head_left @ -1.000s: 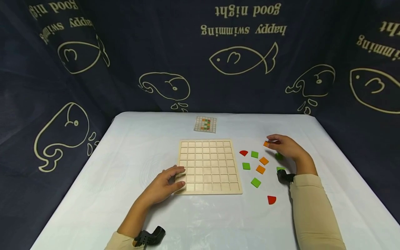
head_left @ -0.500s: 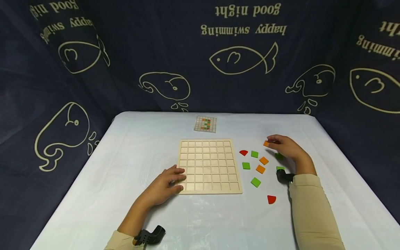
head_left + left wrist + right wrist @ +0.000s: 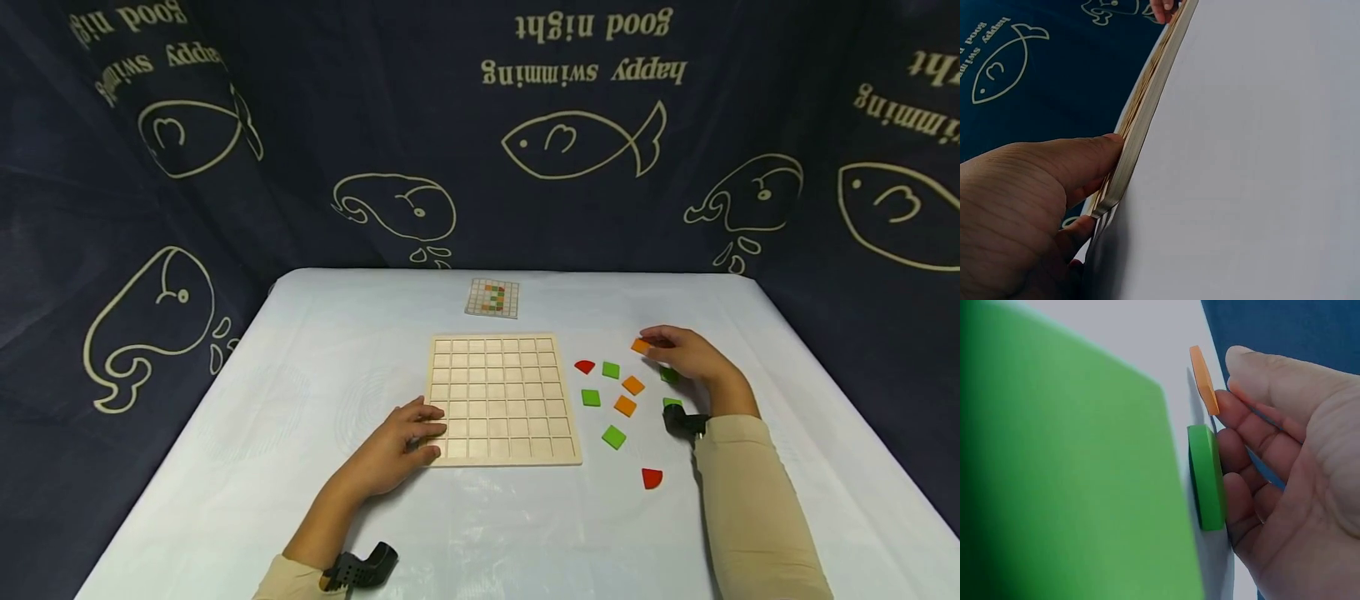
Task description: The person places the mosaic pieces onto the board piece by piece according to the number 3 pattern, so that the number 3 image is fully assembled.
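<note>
My left hand (image 3: 396, 443) rests at the near left of a wooden grid board (image 3: 504, 459), its fingertips over the left rim. In the left wrist view, the thumb lies along the board's edge (image 3: 1138, 134). Over at the far right of the loose pieces, my right hand (image 3: 686, 352) is lowered beside an orange square tile (image 3: 640, 345). The right wrist view shows this orange tile (image 3: 1204, 380) lying at the fingertips, with thumb and fingers loosely bent and apart. A green tile (image 3: 1208, 478) sits right by the other fingers.
Between board and right arm lie several green tiles (image 3: 614, 437), two more orange tiles (image 3: 626, 406) and two red quarter-round pieces (image 3: 652, 478). A small card with a coloured grid pattern (image 3: 492, 298) is behind the board. A dark printed curtain (image 3: 585, 217) borders the white table.
My right hand has shifted slightly, uncovering a bit more of the orange tile. On the left, the thumb and fingers have moved a little at the board's rim.
</note>
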Available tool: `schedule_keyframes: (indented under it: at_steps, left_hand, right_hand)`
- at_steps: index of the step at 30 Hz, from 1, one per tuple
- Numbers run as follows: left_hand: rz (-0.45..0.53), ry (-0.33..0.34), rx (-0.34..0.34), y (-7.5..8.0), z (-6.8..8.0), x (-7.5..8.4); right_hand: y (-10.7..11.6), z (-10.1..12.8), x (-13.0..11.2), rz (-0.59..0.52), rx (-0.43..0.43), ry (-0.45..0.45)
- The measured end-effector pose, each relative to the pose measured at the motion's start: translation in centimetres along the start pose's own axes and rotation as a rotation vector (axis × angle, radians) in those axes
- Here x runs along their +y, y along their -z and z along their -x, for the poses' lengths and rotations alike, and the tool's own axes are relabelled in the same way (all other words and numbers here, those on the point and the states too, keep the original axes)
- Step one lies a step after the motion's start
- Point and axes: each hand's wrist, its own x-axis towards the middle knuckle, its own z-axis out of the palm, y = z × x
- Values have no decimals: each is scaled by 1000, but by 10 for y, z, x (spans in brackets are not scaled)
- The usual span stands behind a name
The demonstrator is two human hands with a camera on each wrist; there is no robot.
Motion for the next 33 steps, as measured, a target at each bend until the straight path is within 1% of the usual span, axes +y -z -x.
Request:
schedule_keyframes:
  at_steps: [4, 12, 22, 26, 29, 33]
  left_hand:
    - [14, 19, -10, 0, 1, 0]
    - [13, 16, -4, -1, 1, 0]
    - [-6, 4, 0, 0, 0, 0]
    - [-7, -9, 0, -1, 0, 0]
    - [-10, -21, 2, -1, 0, -1]
    - [-12, -30, 3, 0, 1, 0]
  right_hand:
    - [-3, -1, 1, 4, 12, -9]
    - [-6, -3, 1, 21, 22, -13]
    - [-6, -5, 0, 42, 33, -9]
    - [-7, -7, -1, 80, 38, 2]
    - [-8, -8, -3, 99, 34, -7]
    - [-9, -8, -4, 93, 25, -13]
